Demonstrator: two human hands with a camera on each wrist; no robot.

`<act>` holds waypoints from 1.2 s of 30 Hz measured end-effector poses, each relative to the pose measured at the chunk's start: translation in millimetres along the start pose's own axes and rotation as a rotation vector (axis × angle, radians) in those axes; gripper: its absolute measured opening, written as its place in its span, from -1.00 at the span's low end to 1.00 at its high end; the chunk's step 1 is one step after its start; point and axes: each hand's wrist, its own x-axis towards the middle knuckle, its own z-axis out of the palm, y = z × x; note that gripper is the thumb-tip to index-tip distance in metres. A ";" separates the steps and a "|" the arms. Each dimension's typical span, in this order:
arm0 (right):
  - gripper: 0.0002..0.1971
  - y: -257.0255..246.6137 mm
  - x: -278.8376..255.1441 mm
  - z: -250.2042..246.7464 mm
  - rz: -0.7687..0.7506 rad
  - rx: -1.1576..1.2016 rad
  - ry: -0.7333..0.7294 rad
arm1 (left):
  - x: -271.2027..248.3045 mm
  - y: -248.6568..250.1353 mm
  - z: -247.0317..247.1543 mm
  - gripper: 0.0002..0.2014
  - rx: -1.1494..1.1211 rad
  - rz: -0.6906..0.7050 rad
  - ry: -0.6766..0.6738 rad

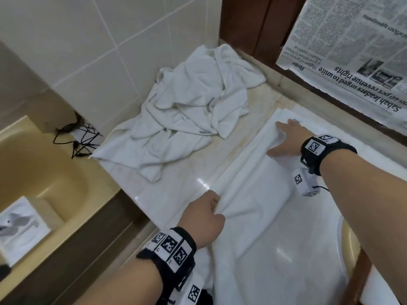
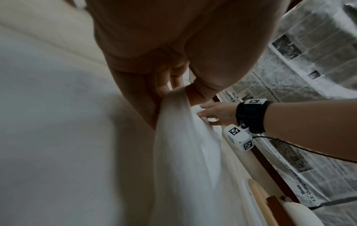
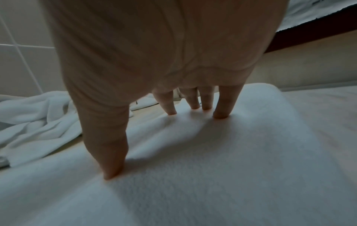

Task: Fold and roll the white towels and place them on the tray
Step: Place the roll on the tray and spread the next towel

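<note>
Head view, left hand pinching towel edge, right hand flat

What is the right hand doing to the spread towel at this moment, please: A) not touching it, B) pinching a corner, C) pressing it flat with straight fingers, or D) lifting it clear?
C: the right hand lies flat, its fingers straight on the spread towel.

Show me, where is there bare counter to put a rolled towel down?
A bare strip of counter runs between the crumpled towel pile and the spread towel. Elsewhere it is crowded: left hand grips the spread towel, right hand presses it.
</note>
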 end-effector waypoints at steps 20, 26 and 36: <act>-0.09 0.4 -1.7 11.2 -0.003 0.086 0.037 | -101.3 -131.0 -96.7 -0.61 0.200 -0.172 -0.027; -0.16 -0.1 1.3 18.8 0.048 0.098 0.075 | -60.6 -91.0 -52.5 -0.67 0.081 0.087 0.172; -0.56 17.7 18.0 -12.9 0.136 0.251 0.254 | 4.6 -31.0 -9.1 -0.68 0.507 -0.040 0.247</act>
